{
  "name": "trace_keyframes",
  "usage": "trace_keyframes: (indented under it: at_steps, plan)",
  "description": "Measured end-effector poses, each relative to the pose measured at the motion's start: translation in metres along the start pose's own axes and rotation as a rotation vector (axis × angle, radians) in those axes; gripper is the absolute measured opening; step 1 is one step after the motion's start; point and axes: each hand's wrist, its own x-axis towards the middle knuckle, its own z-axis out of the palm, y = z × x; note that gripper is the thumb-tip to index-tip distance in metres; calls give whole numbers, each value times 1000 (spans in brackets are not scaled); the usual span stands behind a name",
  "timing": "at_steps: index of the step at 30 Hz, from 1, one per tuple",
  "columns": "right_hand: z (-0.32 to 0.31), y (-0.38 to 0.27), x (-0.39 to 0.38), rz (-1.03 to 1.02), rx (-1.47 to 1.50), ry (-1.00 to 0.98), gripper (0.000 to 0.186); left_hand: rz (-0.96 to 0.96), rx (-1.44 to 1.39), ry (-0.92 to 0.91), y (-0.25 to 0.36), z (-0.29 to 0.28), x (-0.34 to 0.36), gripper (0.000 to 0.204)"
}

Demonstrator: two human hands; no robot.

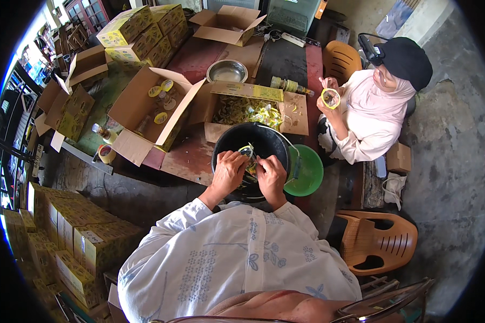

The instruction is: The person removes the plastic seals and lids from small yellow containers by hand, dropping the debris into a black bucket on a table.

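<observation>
Both hands, left hand and right hand, pinch what seems a small yellow-labelled item above the round black plastic bucket; a loosened grip could drop it inside.

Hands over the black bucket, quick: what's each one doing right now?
Left hand: closed, pinching the small yellow-and-white labelled item above the round black plastic bucket.
Right hand: closed, gripping the same item.

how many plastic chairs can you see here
2: one orange-brown chair empty at the person's right, another chair at the table's far end beside the seated co-worker. More may be hidden.
</observation>
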Motion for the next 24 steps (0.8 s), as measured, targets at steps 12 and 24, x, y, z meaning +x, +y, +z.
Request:
trace_keyframes:
  at_steps: [12,24]
  plan:
    - [14,23,1,188,87,-83,11,-49,-147,-62,-17,2,-4,10]
    - [21,36,4,280,23,-133,11,-15,-291,-80,-13,-1,-10,13]
